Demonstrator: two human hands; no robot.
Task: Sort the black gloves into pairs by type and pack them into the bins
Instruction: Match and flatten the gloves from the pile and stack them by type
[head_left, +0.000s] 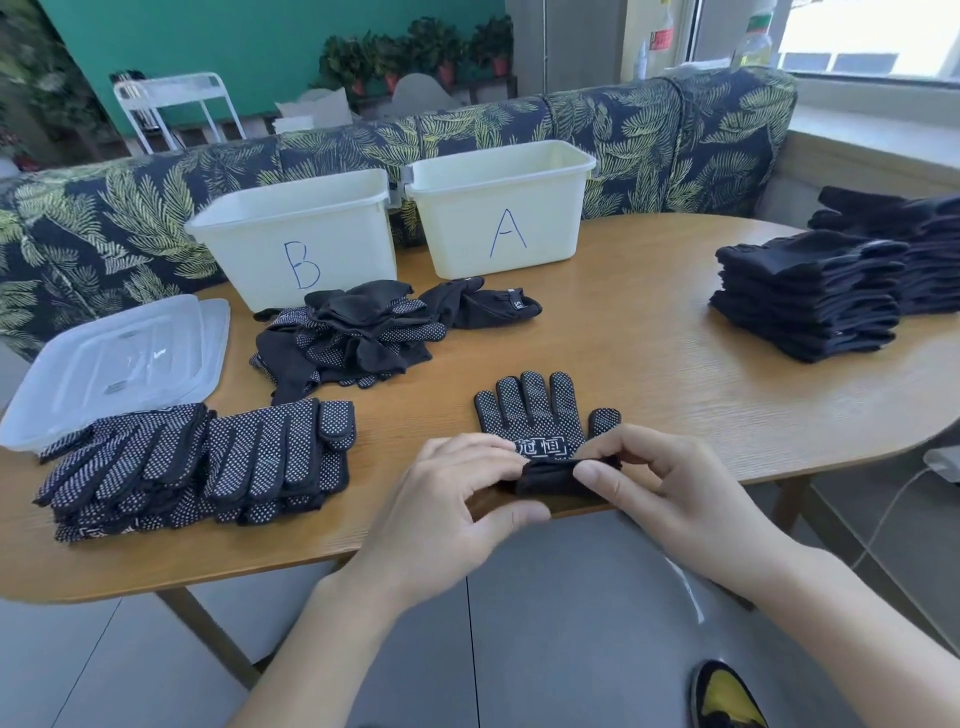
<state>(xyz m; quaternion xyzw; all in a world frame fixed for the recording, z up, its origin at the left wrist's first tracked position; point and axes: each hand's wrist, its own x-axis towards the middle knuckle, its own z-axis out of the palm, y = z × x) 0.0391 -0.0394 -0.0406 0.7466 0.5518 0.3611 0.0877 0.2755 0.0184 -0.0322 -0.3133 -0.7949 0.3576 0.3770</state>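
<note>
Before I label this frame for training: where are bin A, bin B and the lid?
bin A (506, 234): head view, front wall at the letter.
bin B (301, 265): head view, front wall at the letter.
lid (119, 364): head view, top middle.

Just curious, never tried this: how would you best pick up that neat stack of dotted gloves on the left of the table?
Probably take the stack of dotted gloves at its cuff end, coming from the near table edge. The cuffs line up in one thick block there, while the fingers fan loosely leftward and would likely slip apart. Slide straight fingers underneath, thumb on top.
</note>
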